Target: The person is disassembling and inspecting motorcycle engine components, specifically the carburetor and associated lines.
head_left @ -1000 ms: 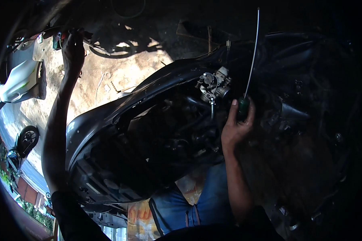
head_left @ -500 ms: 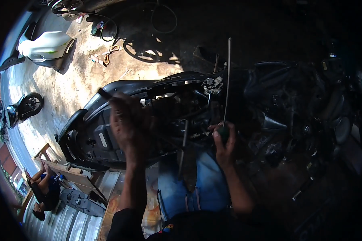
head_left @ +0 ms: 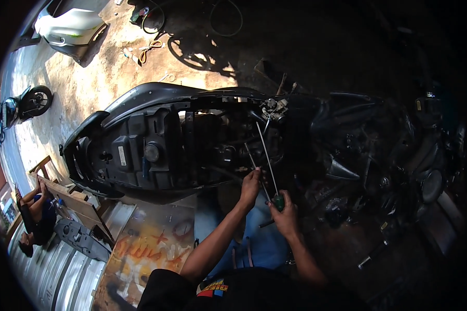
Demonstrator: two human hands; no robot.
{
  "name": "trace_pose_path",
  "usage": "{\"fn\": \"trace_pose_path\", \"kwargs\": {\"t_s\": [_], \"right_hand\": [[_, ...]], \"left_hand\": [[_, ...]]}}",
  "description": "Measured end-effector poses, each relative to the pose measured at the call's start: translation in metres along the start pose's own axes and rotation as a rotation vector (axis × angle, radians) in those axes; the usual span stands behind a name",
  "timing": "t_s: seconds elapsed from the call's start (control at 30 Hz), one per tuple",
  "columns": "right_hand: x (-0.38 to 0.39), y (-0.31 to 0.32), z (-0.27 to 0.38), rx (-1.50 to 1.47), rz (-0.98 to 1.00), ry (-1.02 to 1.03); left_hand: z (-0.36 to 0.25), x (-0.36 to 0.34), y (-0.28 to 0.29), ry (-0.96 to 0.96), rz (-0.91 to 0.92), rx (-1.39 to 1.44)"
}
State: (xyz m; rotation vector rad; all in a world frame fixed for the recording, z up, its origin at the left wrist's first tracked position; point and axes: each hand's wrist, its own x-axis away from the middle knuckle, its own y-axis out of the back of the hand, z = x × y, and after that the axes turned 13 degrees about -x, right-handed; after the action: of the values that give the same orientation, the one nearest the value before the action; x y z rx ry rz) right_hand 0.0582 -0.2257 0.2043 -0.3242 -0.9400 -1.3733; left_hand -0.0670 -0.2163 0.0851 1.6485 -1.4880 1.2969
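My right hand (head_left: 286, 217) is closed around the green handle of a long screwdriver (head_left: 267, 158), whose thin shaft points up over the open motorcycle body. Close beside it, my left hand (head_left: 250, 187) grips a slim metal rod (head_left: 250, 153). The rod's lower part runs towards my right hand; whether that hand also touches it I cannot tell. Below both hands a short dark bar end (head_left: 267, 224) shows against my jeans. The motorcycle (head_left: 135, 132) lies across in front of me with its covers off, and its dark tank area and inner parts are exposed.
A carburettor-like metal part (head_left: 273, 110) sits at the bike's far side. A white fairing (head_left: 70, 31), a parked motorcycle (head_left: 28, 106) and a seated person (head_left: 33, 217) are at left. A stained board (head_left: 140, 249) lies near left; a metal tool (head_left: 371, 255) lies at right.
My left hand has come down and right, from over the tank area to beside my right hand. The screwdriver has tilted left and my right hand is lower. The view has shifted.
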Motion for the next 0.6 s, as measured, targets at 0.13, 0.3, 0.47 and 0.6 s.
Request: {"fn": "trace_pose_path", "kwargs": {"t_s": [0.13, 0.3, 0.47, 0.6], "right_hand": [[-0.023, -0.016, 0.012, 0.025, 0.005, -0.049], [-0.054, -0.033, 0.051, 0.062, -0.006, -0.157], [-0.074, -0.041, 0.080, 0.284, 0.064, 0.083], [-0.082, -0.054, 0.088, 0.397, 0.081, 0.071]], "left_hand": [[0.006, 0.007, 0.004, 0.060, 0.008, 0.077], [-0.011, -0.025, 0.019, 0.167, 0.032, -0.018], [-0.019, -0.055, 0.019, 0.241, -0.104, -0.212], [-0.023, -0.067, 0.026, 0.240, -0.045, 0.041]]}}
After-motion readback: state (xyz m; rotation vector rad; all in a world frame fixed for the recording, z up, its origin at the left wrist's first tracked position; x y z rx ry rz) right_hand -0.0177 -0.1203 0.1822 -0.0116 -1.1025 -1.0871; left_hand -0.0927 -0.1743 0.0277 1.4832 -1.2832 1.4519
